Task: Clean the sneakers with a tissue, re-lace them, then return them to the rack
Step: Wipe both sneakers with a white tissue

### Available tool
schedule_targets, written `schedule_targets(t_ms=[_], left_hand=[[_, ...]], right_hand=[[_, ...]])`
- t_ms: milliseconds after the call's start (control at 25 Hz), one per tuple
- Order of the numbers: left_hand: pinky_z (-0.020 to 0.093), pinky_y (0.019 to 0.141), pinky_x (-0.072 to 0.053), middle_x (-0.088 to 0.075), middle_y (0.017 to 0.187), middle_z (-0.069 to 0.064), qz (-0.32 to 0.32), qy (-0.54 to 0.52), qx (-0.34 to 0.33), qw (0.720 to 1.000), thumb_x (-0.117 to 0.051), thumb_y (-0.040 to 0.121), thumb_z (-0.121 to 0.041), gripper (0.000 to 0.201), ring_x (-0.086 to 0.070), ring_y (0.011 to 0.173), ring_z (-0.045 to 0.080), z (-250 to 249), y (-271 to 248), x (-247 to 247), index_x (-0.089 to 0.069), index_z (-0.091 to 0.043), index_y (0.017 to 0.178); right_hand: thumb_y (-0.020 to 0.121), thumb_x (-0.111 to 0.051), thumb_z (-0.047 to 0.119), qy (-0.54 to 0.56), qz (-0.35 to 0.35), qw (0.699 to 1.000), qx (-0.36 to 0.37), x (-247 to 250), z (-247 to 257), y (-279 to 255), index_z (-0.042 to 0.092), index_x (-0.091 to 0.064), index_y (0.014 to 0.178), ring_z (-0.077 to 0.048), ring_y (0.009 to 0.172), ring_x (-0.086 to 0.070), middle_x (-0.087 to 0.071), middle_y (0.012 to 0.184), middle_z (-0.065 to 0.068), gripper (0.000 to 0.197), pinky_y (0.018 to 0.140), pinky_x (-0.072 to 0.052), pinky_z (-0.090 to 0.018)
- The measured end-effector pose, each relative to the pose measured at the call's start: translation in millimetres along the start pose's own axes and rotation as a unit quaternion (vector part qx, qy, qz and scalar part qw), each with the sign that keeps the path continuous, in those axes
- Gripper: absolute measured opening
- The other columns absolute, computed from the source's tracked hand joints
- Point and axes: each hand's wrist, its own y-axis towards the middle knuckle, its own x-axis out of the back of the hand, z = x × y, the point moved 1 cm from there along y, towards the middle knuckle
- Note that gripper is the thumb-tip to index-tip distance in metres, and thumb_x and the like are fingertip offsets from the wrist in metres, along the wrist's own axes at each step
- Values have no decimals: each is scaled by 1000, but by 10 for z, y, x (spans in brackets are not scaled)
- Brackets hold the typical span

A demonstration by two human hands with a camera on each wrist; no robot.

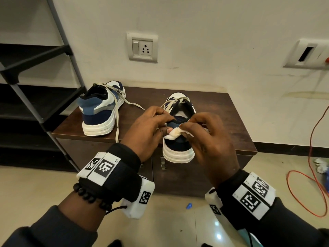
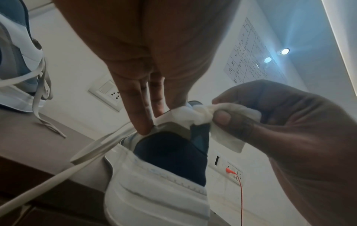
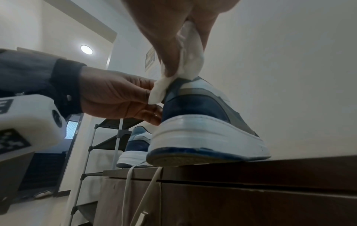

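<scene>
- A cream wall [image 1: 213,41] carried a switch-and-socket plate [image 1: 142,47].
- A dark wooden cabinet [image 1: 222,111] stood against it.
- The beige tiled floor [image 1: 44,189] was glossy; an orange cable [image 1: 309,175] lay at right.
- A round ceiling light [image 3: 86,49] glowed.

Dark wooden cabinet [image 1: 222,111] before me. Switch-and-socket plate [image 1: 142,47] on wall above. Orange cable [image 1: 313,175] looping over floor at my right. Blue scrap [image 1: 189,205] on tiles.

Two sneakers [image 1: 101,111] sit side by side on a cabinet [image 1: 222,111], rack [image 1: 35,97] to its left.
</scene>
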Motion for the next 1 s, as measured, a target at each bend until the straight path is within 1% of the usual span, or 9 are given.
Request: schedule_targets(t_ms=[120, 280, 360, 480, 600, 680, 760, 880, 1000], left_hand=[[16, 94, -36, -51, 122, -4, 1, -3, -10, 1000, -58, 92, -16, 31, -48, 114, 8, 26, 11, 8, -63, -21, 122], [0, 86, -30, -51, 122, -5, -3, 3, -4, 1000, -59, 92, -18, 31, -47, 113, 6, 42, 26, 4, -63, -21, 123], [0, 85, -29, -51, 122, -5, -5, 6, -2, 1000, -59, 92, -18, 31, -47, 113, 6, 51, 28, 4, -63, -20, 123], [1, 85, -29, -52, 122, -4, -3, 10, -2, 1000, -57, 93, -18, 30, -47, 113, 7, 54, 27, 1, -63, -20, 123], [7, 89, -34, -52, 122, -4, 0, -1, -5, 1000, -54, 94, -16, 30, -49, 112, 8, 61, 21, 0, -63, -21, 123], [19, 91, -45, -52, 122, -4, 2, -12, -5, 1000, -53, 94, -11, 32, -50, 110, 9, 57, 14, 9, -63, -22, 122], [26, 93, -48, -53, 124, -6, 1, -10, 0, 1000, -54, 91, -2, 38, -51, 112, 9, 55, 2, 17, -64, -22, 122], [30, 95, -49, -53, 125, -6, -2, -14, 0, 1000, -55, 88, 3, 41, -51, 112, 8, 55, -9, 27, -64, -19, 122], [32, 94, -51, -54, 124, -4, -1, -20, -14, 1000, -53, 85, 8, 45, -52, 112, 11, 95, 5, 24, -65, -18, 120]], right_hand=[[88, -57, 24, -56, 10, 997, 49, -56, 27, -32, 5, -69, 99, -22, 91, -52, -62, 98, -12, 25, 65, -47, -28], [89, -57, 20, -103, 25, 990, 90, -112, 29, -124, 5, -69, 100, -21, 91, -50, -64, 98, -10, 22, 67, -47, -27], [89, -56, 19, -107, 34, 989, 94, -104, 30, -172, 5, -69, 101, -22, 90, -53, -64, 98, -10, 23, 65, -50, -28], [88, -52, 15, -115, 71, 986, 101, -121, 56, -279, 5, -68, 101, -22, 83, -57, -63, 94, -9, 23, 55, -52, -31], [88, -53, 20, -65, 77, 993, 65, -37, 46, -207, 7, -68, 99, -22, 85, -56, -62, 95, -9, 22, 55, -51, -34], [87, -56, 23, -27, 24, 999, 26, 53, 31, -46, 5, -69, 97, -23, 86, -57, -62, 97, -11, 24, 62, -50, -32], [87, -54, 24, -9, -15, 1000, 14, 74, 51, 120, 3, -70, 97, -25, 88, -57, -62, 97, -13, 28, 66, -50, -30], [88, -53, 23, -43, -11, 998, 37, -59, 115, 183, 4, -69, 99, -23, 93, -52, -63, 99, -12, 27, 65, -49, -30], [88, -63, 15, -96, -1, 992, 77, -114, 111, 99, 4, -69, 102, -22, 94, -52, -65, 101, -11, 19, 66, -48, -28]])
